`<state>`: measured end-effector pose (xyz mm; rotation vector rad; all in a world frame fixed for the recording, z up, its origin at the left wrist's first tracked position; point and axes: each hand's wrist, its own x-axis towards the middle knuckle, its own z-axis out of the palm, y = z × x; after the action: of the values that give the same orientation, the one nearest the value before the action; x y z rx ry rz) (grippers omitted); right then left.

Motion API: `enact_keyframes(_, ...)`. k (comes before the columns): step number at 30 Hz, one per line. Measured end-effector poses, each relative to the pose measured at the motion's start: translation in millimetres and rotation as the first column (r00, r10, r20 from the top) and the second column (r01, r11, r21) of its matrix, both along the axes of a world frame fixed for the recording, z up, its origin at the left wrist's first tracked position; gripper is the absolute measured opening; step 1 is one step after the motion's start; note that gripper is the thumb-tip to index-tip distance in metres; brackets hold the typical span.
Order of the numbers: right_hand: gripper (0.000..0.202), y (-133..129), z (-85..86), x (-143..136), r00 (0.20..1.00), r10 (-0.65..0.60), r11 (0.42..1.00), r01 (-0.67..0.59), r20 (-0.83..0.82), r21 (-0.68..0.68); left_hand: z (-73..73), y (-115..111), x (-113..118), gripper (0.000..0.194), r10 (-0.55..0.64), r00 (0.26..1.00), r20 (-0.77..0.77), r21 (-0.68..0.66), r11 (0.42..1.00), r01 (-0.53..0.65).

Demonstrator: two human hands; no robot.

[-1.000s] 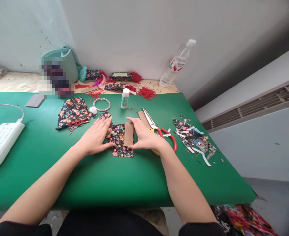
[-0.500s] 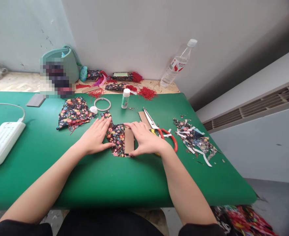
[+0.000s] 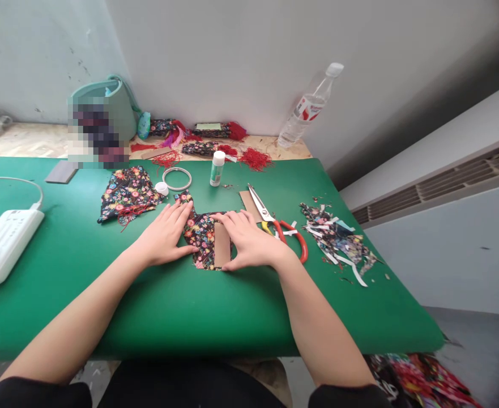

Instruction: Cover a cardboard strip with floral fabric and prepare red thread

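Observation:
A dark floral fabric piece (image 3: 204, 241) lies on the green table covering, with a small brown cardboard rectangle (image 3: 222, 245) on its right part. My left hand (image 3: 166, 235) rests flat on the fabric's left side, its fingers stretched out and its thumb apart. Over the cardboard arches my right hand (image 3: 249, 241), spanning it with fingertips at the far edge and thumb at the near edge. Scissors (image 3: 270, 218) with red and yellow handles lie just right of that hand, partly over another cardboard piece (image 3: 250, 205).
Beyond the hands stand a glue stick (image 3: 217, 169), a silver ring (image 3: 177, 179) and a white cap (image 3: 161, 188). More floral fabric (image 3: 129, 195) is at left, near a power strip (image 3: 10, 243). Scraps (image 3: 336, 238) lie right. A bottle (image 3: 306, 110) leans on the wall.
My right hand and the cardboard have shifted very slightly left, with the fingertips a little further over the cardboard's far edge. The left hand stays in place on the fabric.

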<state>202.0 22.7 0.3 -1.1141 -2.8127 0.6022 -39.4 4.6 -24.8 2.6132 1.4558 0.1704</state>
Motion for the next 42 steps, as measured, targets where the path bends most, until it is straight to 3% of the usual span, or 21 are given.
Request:
enact_keyframes(6, 0.102, -0.4, -0.5, -0.1, 1.0, 0.005, 1.0, -0.005, 0.005, 0.01, 0.9, -0.1, -0.3, 0.084, 0.005, 1.0, -0.019, -0.006, 1.0, -0.005)
enact_keyframes(30, 0.107, -1.0, 0.4, 0.8, 1.0, 0.017, 1.0, -0.018, 0.019, 0.023, -1.8, 1.2, -2.2, 0.086, 0.002, 1.0, 0.0, 0.03, 1.0, -0.003)
enact_keyframes(32, 0.109, -1.3, 0.9, 0.2, 1.0, 0.007, 1.0, -0.007, 0.021, 0.019, 1.3, 1.0, -0.3, 0.082, -0.034, 0.999, 0.014, 0.056, 0.998, 0.033)
enact_keyframes(37, 0.114, -1.6, 2.0, -0.8, 0.999, -0.012, 1.0, 0.012, 0.031, 0.024, 6.5, -8.5, 19.6, 0.047, -0.255, 0.96, 0.116, 0.132, 0.962, 0.24)
enact_keyframes(42, 0.112, -2.8, 0.4, -1.4, 0.999, -0.028, 1.0, 0.027, 0.029, 0.015, -1.7, -19.9, 41.7, 0.045, -0.384, 0.911, 0.147, 0.102, 0.922, 0.373)
